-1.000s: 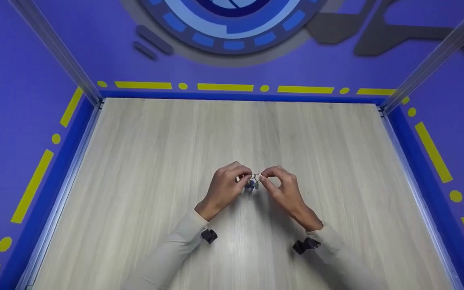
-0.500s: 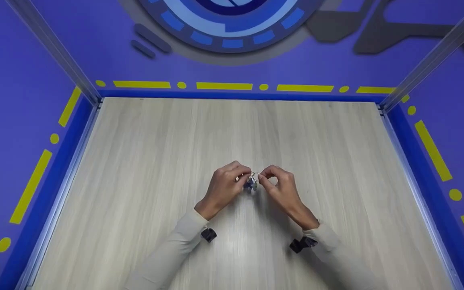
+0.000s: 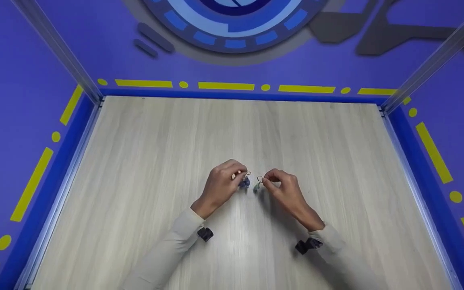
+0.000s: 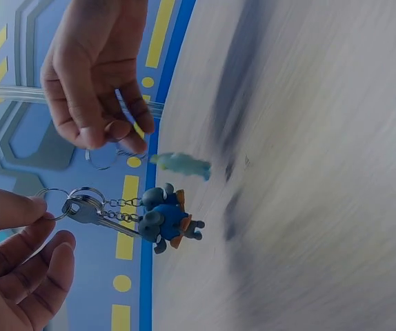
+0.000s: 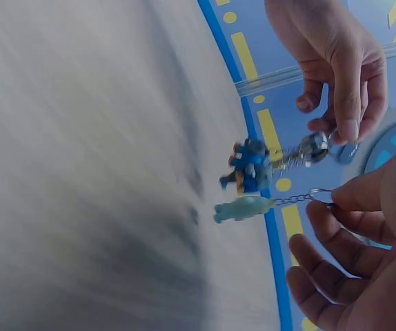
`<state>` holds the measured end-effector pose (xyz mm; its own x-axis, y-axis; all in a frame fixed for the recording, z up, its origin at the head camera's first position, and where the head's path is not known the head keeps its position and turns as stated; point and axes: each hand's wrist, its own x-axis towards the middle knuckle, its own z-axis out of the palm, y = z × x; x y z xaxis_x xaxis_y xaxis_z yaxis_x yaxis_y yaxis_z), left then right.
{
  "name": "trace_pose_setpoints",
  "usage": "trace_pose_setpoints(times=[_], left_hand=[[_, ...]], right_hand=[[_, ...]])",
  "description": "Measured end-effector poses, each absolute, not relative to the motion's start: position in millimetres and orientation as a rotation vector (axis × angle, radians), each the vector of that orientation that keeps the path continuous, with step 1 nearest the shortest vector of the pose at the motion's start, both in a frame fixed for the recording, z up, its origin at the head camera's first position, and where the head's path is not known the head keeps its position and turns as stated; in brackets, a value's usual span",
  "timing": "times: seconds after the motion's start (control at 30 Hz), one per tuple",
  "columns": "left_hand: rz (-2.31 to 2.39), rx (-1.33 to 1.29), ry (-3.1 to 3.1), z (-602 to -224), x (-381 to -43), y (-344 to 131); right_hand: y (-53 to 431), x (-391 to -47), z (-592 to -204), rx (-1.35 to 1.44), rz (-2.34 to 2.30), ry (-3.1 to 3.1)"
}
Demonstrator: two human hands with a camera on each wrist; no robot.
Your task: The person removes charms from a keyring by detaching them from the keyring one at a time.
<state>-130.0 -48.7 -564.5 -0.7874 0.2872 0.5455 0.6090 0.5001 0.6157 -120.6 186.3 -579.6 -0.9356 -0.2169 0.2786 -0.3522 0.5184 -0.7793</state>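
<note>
My left hand (image 3: 220,183) pinches a key ring from which a metal key (image 4: 84,211) and blue-grey elephant charms (image 4: 163,219) hang on short chains. The charms wear blue and orange. Across a small gap, my right hand (image 3: 287,191) pinches a separate thin ring between thumb and index finger. A pale green figure charm (image 5: 243,208) dangles from that ring on a short chain. In the head view both sets hang above the table, side by side and apart. The green charm is slightly blurred in the left wrist view.
A light wood-grain table (image 3: 167,133) lies under the hands. Blue panels (image 3: 232,74) with yellow markings stand along its back and sides, with metal posts (image 3: 61,52) at the far corners. Black wrist cameras (image 3: 307,245) sit at both cuffs.
The rings were together between my fingertips; now they are apart. The left hand has drawn slightly left with the key and elephants, the right hand slightly right with the green charm.
</note>
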Motion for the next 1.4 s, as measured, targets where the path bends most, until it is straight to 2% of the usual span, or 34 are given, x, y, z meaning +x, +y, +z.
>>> trace_pose_setpoints(times=[0.5, 0.8, 1.4], left_hand=[[-1.195, -0.726, -2.426, -563, -131, -60], [-1.225, -0.722, -2.428, -562, -132, -64], [-1.243, -0.707, -2.410, -563, -133, -58]], right_hand=[[197, -161, -608, 0.551, 1.206, -2.710], [195, -181, -623, 0.395, 1.202, -2.736], [186, -192, -638, 0.303, 1.022, -2.740]])
